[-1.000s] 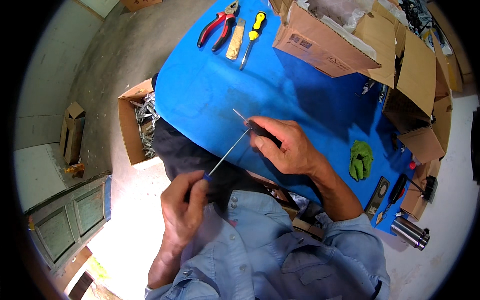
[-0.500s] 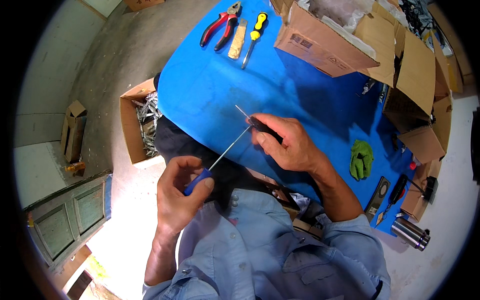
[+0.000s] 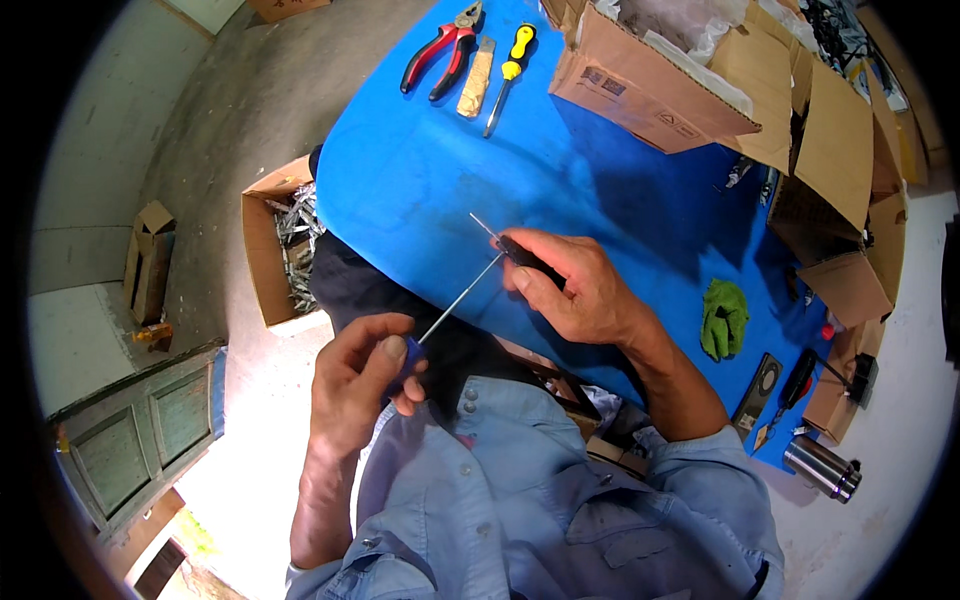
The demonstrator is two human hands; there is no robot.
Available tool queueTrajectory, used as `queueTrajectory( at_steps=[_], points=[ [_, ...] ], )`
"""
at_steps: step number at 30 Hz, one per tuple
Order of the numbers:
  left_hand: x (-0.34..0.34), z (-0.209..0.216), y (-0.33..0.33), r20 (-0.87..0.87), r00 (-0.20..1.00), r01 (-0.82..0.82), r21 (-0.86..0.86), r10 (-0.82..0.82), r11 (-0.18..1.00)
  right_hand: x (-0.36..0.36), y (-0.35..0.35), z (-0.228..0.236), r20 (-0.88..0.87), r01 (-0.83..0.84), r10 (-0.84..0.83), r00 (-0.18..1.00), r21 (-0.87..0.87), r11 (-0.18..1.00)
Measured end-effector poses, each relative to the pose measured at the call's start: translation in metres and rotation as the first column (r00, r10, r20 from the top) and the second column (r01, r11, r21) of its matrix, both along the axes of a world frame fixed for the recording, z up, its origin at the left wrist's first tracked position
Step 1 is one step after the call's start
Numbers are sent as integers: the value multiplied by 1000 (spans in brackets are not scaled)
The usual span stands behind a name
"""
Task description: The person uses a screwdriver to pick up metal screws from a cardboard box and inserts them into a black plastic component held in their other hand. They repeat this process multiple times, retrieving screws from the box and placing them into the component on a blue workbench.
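Note:
My left hand (image 3: 362, 375) is closed round the blue handle of a screwdriver (image 3: 462, 297), mostly covering that handle. The thin metal shaft slants up and right, its tip meeting a small black piece (image 3: 530, 260) with a thin metal rod sticking out at its far-left end. That black piece is pinched between the thumb and fingers of my right hand (image 3: 578, 285); its exact kind is unclear and my fingers cover part of it. Both hands are held in front of my body, the right one over the near part of the blue tabletop (image 3: 420, 170).
Pliers (image 3: 440, 50), a tan strip (image 3: 476, 78) and a yellow-black screwdriver (image 3: 515, 65) lie at the far edge. Open cardboard boxes (image 3: 650, 100) crowd the far right. A green cloth (image 3: 724, 320) and metal flask (image 3: 822, 468) are at right; a box of metal parts (image 3: 268, 260) stands left.
The fingers of my left hand have shifted round the blue handle, the thumb now higher on it and the handle more covered. My right hand and the black piece stay almost still.

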State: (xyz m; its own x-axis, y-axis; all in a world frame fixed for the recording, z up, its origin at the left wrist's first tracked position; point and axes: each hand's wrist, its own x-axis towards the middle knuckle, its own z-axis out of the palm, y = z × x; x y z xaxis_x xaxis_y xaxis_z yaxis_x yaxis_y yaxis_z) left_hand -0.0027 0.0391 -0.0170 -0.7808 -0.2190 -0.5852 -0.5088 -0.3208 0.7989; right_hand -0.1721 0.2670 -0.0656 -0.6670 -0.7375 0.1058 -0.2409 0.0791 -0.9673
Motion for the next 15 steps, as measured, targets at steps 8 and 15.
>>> queueTrajectory(
  at_steps=[8, 15],
  points=[
    [-4, 5, 4, 13, 1000, 12, -16, -12, 1000, -3, 1, -3, -19, -21, 22, 1000, 28, 999],
    [2, 8, 15, -19, 995, 82, -341, -94, 937, -2, 3, -1, 11, -19, 19, 1000, 55, 998]
  ],
)
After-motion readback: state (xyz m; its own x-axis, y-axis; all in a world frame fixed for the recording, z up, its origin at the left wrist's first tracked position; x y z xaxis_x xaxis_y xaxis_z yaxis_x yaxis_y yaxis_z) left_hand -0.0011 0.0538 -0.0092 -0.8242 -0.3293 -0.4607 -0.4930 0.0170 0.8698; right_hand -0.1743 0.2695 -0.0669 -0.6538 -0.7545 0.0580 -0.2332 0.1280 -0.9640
